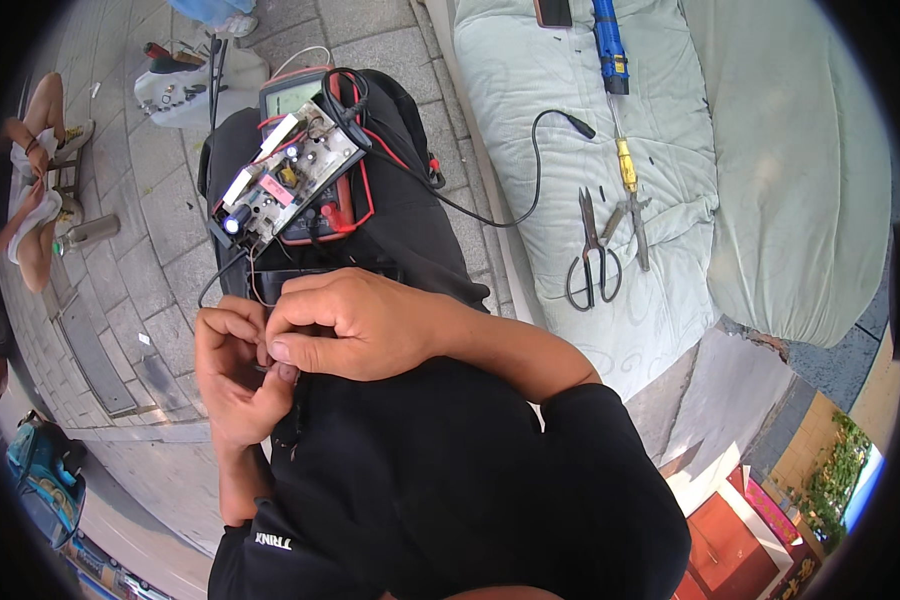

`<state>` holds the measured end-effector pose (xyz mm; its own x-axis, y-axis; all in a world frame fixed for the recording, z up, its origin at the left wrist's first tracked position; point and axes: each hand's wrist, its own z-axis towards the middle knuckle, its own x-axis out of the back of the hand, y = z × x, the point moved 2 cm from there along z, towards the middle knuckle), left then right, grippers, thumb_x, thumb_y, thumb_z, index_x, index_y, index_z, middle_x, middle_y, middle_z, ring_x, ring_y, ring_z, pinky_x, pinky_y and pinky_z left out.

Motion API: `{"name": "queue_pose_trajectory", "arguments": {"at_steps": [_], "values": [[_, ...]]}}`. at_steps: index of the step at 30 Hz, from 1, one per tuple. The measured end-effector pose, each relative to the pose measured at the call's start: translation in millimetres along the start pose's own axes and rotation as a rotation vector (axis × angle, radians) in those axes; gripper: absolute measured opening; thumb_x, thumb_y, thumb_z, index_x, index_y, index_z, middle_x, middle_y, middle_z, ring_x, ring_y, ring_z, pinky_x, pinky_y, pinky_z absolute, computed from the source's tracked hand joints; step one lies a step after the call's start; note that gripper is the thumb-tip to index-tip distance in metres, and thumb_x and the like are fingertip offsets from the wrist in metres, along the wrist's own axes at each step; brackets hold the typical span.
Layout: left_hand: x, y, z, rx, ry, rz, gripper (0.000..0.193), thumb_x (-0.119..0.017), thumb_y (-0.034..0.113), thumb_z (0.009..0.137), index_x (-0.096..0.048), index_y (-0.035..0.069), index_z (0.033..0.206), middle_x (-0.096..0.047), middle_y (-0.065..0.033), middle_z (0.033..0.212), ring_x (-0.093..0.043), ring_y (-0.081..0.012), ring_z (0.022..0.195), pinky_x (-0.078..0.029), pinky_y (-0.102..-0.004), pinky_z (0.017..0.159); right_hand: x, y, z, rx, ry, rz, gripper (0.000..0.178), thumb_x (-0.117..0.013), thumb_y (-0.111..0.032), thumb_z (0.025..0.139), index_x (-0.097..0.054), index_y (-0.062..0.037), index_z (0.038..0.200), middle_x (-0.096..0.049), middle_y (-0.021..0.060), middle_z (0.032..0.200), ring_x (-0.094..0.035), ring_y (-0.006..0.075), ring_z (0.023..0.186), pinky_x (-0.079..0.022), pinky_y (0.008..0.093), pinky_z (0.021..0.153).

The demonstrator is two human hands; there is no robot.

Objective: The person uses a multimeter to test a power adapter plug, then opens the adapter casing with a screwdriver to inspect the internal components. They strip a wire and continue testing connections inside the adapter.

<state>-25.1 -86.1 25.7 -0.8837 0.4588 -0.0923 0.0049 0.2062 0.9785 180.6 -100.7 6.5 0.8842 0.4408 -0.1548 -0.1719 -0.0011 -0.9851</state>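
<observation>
My left hand [238, 378] and my right hand [355, 325] meet in front of my chest, with thumbs and fingers closed in a pinch. A thin wire [254, 275] runs from a circuit board [290, 170] down into my fingers. Its end between the fingertips is mostly hidden. The board, crowded with capacitors and a pink-labelled part, lies tilted on my lap. Partly under it rests a red and dark multimeter [338, 212] with a grey display and a red lead plugged in. A coiled black cable [346, 95] lies over the board's upper corner.
On the pale padded cloth [660, 110] to the right lie black-handled scissors [592, 255], a yellow-handled screwdriver [626, 165], a blue tool [611, 50], a dark phone [553, 12] and a black plug [580, 126]. A white container [185, 95] stands on the paving. Another person [38, 190] sits at far left near a bottle [90, 232].
</observation>
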Motion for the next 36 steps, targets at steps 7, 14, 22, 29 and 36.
{"name": "queue_pose_trajectory", "arguments": {"at_steps": [7,14,22,29,36], "values": [[3,0,2,-0.066,-0.100,-0.087,0.053,-0.081,-0.003,0.075,-0.045,0.007,0.113,-0.048,-0.0086,0.108,-0.046,-0.0113,0.083,-0.041,-0.0266,0.074,-2,4,3,0.030,-0.140,0.254,0.024,-0.066,-0.022,0.108,-0.072,0.0008,0.104,-0.069,0.0095,0.102,-0.065,0.0189,0.088,-0.052,0.0322,0.081],[6,6,2,-0.191,-0.021,0.122,0.041,-0.084,-0.002,0.078,-0.055,0.003,0.106,-0.058,-0.0110,0.106,-0.058,-0.0159,0.085,-0.050,-0.0302,0.077,-8,3,4,-0.137,-0.016,0.277,0.022,-0.064,-0.020,0.110,-0.070,0.0006,0.105,-0.066,0.0042,0.097,-0.061,0.0113,0.088,-0.051,0.0294,0.080],[4,21,6,-0.419,-0.016,0.750,0.038,-0.071,0.005,0.097,-0.064,-0.006,0.132,-0.073,-0.0214,0.112,-0.073,-0.0350,0.096,-0.057,-0.0386,0.084,-8,-2,7,-0.058,0.167,0.188,0.020,-0.062,-0.018,0.111,-0.068,0.0004,0.105,-0.065,0.0036,0.094,-0.060,0.0107,0.085,-0.050,0.0279,0.078],[7,25,3,-0.256,-0.029,0.742,0.039,-0.066,0.002,0.101,-0.059,-0.004,0.140,-0.068,-0.0198,0.108,-0.070,-0.0371,0.088,-0.057,-0.0411,0.076,-15,-2,12,-0.119,0.228,0.147,0.017,-0.065,-0.015,0.109,-0.069,0.0012,0.105,-0.064,0.0055,0.090,-0.059,0.0116,0.079,-0.049,0.0279,0.072],[15,23,-1,-0.239,0.000,0.665,0.021,-0.066,0.006,0.104,-0.063,-0.001,0.123,-0.064,-0.0142,0.091,-0.065,-0.0339,0.076,-0.053,-0.0419,0.067,-19,-1,15,-0.141,0.278,-0.005,0.017,-0.068,-0.015,0.107,-0.071,0.0016,0.104,-0.062,0.0052,0.087,-0.058,0.0129,0.075,-0.047,0.0284,0.069]]}}
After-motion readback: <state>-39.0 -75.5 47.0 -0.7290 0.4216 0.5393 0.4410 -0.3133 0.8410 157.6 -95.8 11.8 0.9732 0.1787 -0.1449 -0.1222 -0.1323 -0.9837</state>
